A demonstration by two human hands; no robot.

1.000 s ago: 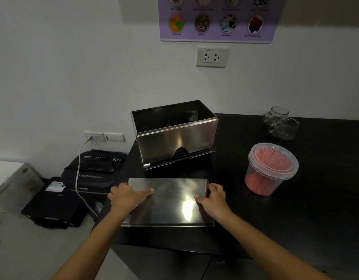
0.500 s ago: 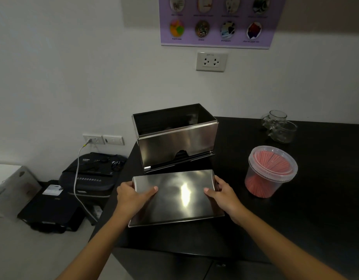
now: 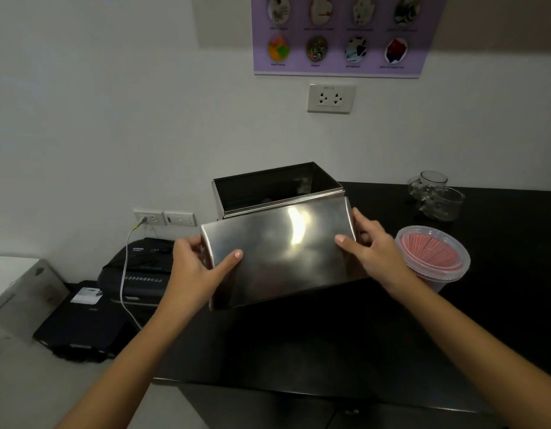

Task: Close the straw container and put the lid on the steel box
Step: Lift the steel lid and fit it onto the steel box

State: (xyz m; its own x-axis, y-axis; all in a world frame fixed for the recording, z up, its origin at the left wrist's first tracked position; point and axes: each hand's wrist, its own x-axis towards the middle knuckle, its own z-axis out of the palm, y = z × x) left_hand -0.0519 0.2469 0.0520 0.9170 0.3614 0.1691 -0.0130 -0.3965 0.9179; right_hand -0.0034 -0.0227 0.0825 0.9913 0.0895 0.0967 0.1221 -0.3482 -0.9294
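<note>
A flat steel lid (image 3: 280, 252) is held in the air in front of the open steel box (image 3: 268, 187), tilted, its far edge near the box's front rim. My left hand (image 3: 203, 264) grips the lid's left end, thumb on top. My right hand (image 3: 370, 243) grips its right end. The box stands open at the back of the black counter, its front wall hidden behind the lid. To the right sits the clear round straw container (image 3: 435, 258), full of pink straws, with its clear lid on top.
Two glass mugs (image 3: 435, 196) stand at the back right of the black counter (image 3: 330, 335). Left of the counter, on the floor, are a black shredder (image 3: 138, 267) with a white cable, a black case and a grey box. Wall sockets and a purple poster are behind.
Both hands have lifted the lid off the counter and carried it up and away from me, toward the open box. The straw container has not moved.
</note>
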